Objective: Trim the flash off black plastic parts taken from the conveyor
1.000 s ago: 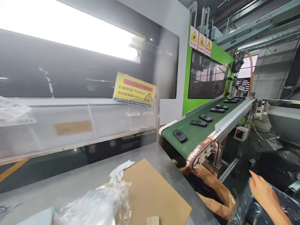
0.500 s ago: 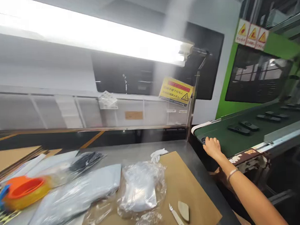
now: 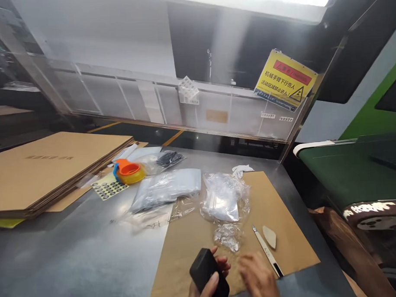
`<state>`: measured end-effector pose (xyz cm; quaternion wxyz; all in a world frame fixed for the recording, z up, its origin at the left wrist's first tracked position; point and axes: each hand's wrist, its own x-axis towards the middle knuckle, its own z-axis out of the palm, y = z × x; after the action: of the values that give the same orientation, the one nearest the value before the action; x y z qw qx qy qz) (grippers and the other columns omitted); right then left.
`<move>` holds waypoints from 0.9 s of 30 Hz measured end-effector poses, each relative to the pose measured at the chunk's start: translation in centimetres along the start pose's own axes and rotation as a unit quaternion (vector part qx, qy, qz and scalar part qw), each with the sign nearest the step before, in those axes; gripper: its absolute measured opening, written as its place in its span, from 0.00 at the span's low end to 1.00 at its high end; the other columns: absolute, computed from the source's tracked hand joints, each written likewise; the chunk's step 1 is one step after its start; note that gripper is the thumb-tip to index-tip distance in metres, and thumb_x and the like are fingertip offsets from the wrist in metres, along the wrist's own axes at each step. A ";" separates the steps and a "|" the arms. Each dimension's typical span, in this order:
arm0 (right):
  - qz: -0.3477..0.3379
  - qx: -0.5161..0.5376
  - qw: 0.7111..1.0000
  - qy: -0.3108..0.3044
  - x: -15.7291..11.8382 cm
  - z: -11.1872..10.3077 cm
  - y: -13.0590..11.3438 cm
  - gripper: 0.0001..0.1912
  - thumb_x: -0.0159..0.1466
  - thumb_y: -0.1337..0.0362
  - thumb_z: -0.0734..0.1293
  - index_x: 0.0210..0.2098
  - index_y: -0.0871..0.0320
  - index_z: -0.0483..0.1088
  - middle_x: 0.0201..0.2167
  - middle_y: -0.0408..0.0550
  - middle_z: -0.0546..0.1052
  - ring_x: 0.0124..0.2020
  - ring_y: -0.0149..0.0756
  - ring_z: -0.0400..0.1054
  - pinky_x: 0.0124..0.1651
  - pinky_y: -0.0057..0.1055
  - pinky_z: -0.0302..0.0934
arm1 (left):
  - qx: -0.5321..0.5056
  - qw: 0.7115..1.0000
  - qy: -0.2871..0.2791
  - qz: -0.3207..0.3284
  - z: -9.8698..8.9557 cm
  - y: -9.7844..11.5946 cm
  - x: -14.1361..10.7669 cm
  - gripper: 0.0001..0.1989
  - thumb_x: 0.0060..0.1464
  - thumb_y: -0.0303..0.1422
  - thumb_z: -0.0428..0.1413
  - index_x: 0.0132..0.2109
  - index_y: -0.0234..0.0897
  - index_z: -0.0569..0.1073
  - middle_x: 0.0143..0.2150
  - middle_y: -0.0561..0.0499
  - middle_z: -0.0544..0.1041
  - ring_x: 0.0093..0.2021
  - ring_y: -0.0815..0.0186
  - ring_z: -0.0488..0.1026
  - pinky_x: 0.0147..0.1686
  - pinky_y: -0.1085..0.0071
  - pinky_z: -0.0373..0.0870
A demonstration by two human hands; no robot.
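A black oblong part is gripped in my left hand, thumb across its face, low over the cardboard sheet. Just to its right is my right hand, blurred by motion; its fingers are smeared and I cannot make out whether they hold anything. Beside that hand, a white-handled knife and a beige wedge-shaped piece lie on the cardboard. Beyond the hands are crumpled clear plastic and a clear bag with white contents.
Stacked cardboard lies left on the metal table. Near it are an orange and yellow tape dispenser, a sticker sheet and plastic-wrapped packs. A white glove lies at the back. A green conveyor stands right.
The view has swung left and down. My right hand has left the conveyor and is over the table. My left hand has come into view, holding a black part.
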<state>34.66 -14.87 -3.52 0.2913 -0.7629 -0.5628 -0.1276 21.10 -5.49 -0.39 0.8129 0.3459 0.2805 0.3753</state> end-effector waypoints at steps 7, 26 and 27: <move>0.120 -0.082 0.989 -0.014 -0.4 -1.2 6.4 0.18 0.67 0.56 0.53 0.43 0.58 0.68 0.37 0.54 0.74 0.39 0.44 0.67 0.41 0.41 0.63 | 0.135 0.980 -0.128 0.077 -3.1 0.5 -1.5 0.27 0.46 0.44 0.59 0.51 0.36 0.69 0.32 0.48 0.72 0.33 0.63 0.69 0.36 0.66 0.63; -0.046 0.195 0.972 -0.124 3.5 -6.8 -2.1 0.19 0.64 0.61 0.59 0.54 0.55 0.64 0.48 0.53 0.70 0.47 0.40 0.66 0.46 0.33 0.63 | 0.334 0.910 -0.213 0.121 -4.9 2.0 -2.8 0.19 0.43 0.32 0.59 0.46 0.36 0.73 0.28 0.49 0.75 0.31 0.62 0.71 0.36 0.67 0.68; -0.133 0.237 0.954 -0.124 3.4 -7.0 -4.4 0.20 0.64 0.62 0.60 0.55 0.55 0.63 0.45 0.54 0.71 0.45 0.41 0.66 0.44 0.35 0.64 | 0.326 0.913 -0.215 0.119 -4.7 2.1 -2.8 0.16 0.44 0.33 0.59 0.43 0.36 0.74 0.28 0.49 0.75 0.31 0.61 0.72 0.36 0.67 0.69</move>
<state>32.68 -15.45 5.20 0.3717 -0.6002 -0.7050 0.0674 15.32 -5.06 -1.02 0.6451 0.6948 0.1627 0.2732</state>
